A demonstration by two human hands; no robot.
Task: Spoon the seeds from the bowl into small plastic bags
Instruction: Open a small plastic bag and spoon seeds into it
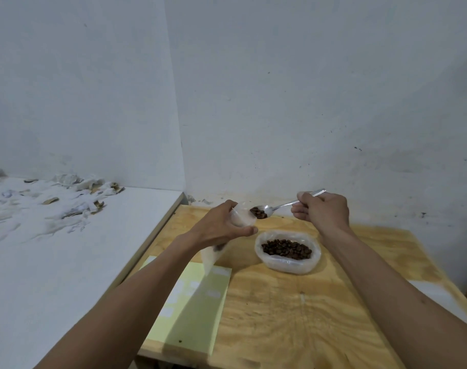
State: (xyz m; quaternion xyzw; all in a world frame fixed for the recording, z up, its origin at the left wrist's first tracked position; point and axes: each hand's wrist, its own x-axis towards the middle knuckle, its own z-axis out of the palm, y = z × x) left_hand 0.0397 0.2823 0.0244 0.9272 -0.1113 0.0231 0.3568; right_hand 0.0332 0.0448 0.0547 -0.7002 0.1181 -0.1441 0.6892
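Seeds (287, 249): dark brown, most sit in the clear plastic bowl (288, 265) on the wooden table (293, 315), right of centre. A small heap of the same seeds rides in the spoon (264, 211), held up above the table, behind and left of the bowl.

Right hand (320, 213): fingers curled round the spoon handle, thumb on top, handle end sticking out past the knuckles to the upper right. Loaded spoon end is well left of that grip, at the far end of the handle.

Left hand (221, 226): fingers and thumb wrapped round the upper part of a small clear bag (241, 218), holding it upright off the table. Bag mouth shows just past the fingertips; the rest of the bag hangs down below the palm. A few dark seeds visible through the plastic under the hand.

Spoon tip sits right at the bag mouth, touching or just inside it, cannot tell which. Spoon bowl roughly level, seeds on it.

Pale green sheet (197, 310) lies flat on the table's left edge, under the left forearm. White surface on the left carries scraps of torn paper (75, 198), well apart from the work
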